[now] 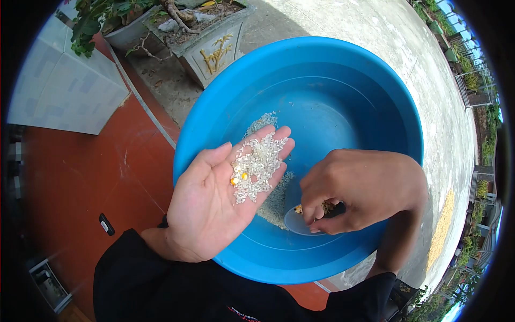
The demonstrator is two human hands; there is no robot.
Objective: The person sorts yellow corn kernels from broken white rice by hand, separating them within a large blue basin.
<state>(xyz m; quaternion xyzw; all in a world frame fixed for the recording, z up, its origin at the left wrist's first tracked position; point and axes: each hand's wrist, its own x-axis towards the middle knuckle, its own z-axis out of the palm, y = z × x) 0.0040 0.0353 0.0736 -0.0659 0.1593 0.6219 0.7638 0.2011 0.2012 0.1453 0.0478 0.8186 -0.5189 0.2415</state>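
Observation:
My left hand (214,201) is turned palm up over the blue plastic basin (298,51), fingers stretched out flat. On its palm and fingers lies a small heap of white rice grains (257,163) with a few yellow-and-white corn kernels (244,175) among them. My right hand (365,188) is bent down with thumb and fingers pinched together at a small translucent plastic cup (292,219) in the basin. Brownish-yellow bits show in the cup. What the pinch holds, if anything, is hidden. More rice (274,206) lies on the basin floor, partly behind my left hand.
A concrete planter (206,56) with a plant stands beyond the basin. A white tiled block (67,80) is at the left. On the red floor (107,177) lies a small black object (106,224). Yellow grain (441,228) is spread on the concrete at right.

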